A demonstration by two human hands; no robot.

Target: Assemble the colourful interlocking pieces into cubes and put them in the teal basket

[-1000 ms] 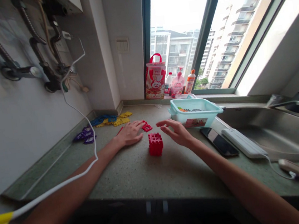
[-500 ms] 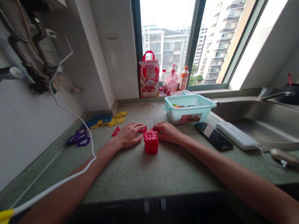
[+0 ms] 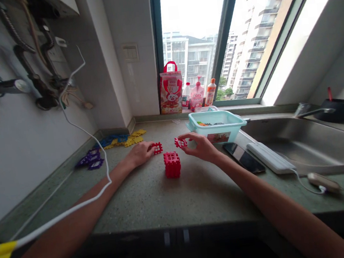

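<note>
A red cube (image 3: 173,169) built of interlocking plastic pieces stands on the counter in front of me, with a window-like grid on its top. Behind it to the left, my left hand (image 3: 141,153) pinches a flat red building piece (image 3: 157,148) with notched edges. My right hand (image 3: 199,145) holds another red building piece (image 3: 180,142) between thumb and fingers, raised and tilted, behind the cube to the right. Neither held piece touches the cube. The two pieces are apart from each other.
Purple pieces (image 3: 92,158), blue pieces (image 3: 111,141) and yellow pieces (image 3: 134,138) lie at the back left. A light-blue tub (image 3: 218,130), a phone (image 3: 244,158) and a white power strip (image 3: 270,157) sit right, beside the sink (image 3: 310,142). A white cable (image 3: 106,169) crosses over my left arm.
My hands have moved apart and lifted slightly. Each now shows a red piece pinched in its fingers. The red piece that lay beside my left hand no longer shows there.
</note>
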